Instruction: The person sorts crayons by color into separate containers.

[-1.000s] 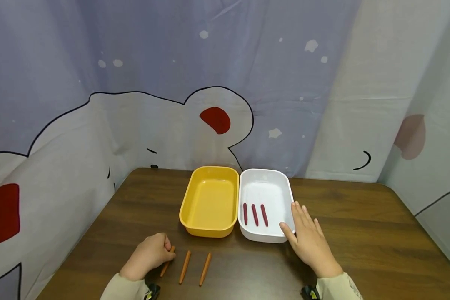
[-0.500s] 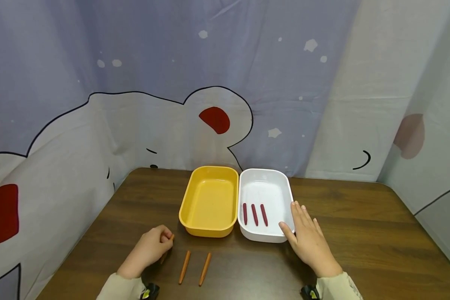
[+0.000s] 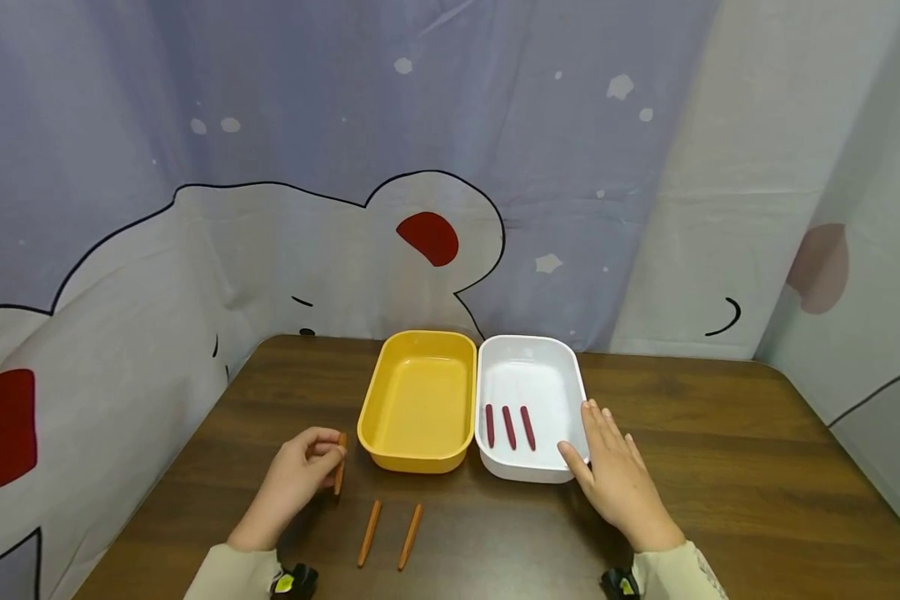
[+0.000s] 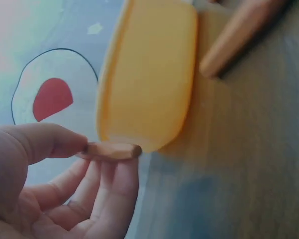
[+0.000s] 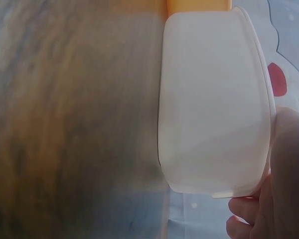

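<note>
Pinching an orange stick (image 3: 341, 473) between thumb and fingertips, the left hand (image 3: 294, 475) held it just beside the yellow tray (image 3: 418, 464). The hold looked slight to me; a twist could have let the stick slip, or its lower end could have knocked the tray. The right hand (image 3: 624, 490), fingers straight, touched the white tray (image 3: 525, 472), where too hard a push might have skewed it.

No readable text, labels, numbers, signs
</note>
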Demonstrator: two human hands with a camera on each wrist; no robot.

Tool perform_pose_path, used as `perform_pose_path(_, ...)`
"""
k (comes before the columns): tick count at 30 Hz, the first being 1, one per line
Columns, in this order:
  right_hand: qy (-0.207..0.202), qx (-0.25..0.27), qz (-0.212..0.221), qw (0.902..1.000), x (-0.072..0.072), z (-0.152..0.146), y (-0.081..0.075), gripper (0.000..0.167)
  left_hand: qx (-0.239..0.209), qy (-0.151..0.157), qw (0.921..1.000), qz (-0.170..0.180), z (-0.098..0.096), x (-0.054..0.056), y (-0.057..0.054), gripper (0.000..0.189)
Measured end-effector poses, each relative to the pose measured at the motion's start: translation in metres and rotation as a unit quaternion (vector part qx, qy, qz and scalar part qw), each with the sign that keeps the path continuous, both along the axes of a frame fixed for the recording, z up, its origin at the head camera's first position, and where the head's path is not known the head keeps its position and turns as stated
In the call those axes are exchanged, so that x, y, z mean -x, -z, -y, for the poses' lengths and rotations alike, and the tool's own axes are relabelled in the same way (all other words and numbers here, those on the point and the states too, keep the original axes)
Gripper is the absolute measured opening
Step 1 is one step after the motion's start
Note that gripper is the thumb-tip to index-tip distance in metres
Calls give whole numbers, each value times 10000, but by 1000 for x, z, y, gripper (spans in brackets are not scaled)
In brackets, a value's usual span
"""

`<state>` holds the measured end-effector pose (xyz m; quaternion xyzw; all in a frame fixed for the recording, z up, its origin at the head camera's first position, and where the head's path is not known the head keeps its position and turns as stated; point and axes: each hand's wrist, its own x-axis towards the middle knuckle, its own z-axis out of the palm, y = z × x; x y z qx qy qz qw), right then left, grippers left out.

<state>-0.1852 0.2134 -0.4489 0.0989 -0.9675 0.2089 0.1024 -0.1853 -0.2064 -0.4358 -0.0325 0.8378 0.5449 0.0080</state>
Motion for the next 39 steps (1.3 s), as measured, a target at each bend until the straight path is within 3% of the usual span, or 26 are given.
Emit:
perform_pose_path(4, 0, 1, 11, 10000, 1, 0, 0, 77, -470, 91, 9987, 164, -1, 0, -9, 35)
perform_pose_path(8, -4, -33, -11, 10000, 2, -1, -1, 77, -717, 371, 9965, 228, -3, 2, -20, 37)
perform_pose_path(15, -50, -63, -73, 9999, 3, -1, -3, 76, -989, 804, 9917, 141, -16, 10, -35, 41)
perform_pose_path(22, -39, -51, -39, 10000, 2, -1, -2, 76, -1064, 892, 9903, 37, -35, 23, -43, 38)
perform_pose_path(31, 0, -60, -89, 9999, 0, -1, 0, 76, -1114, 982, 9889, 85, -65, 45, -41, 35)
perform_pose_path(39, 4, -48, -51, 10000, 0, 0, 0, 76, -863, 1071, 9905, 73, -90, 62, -26, 30)
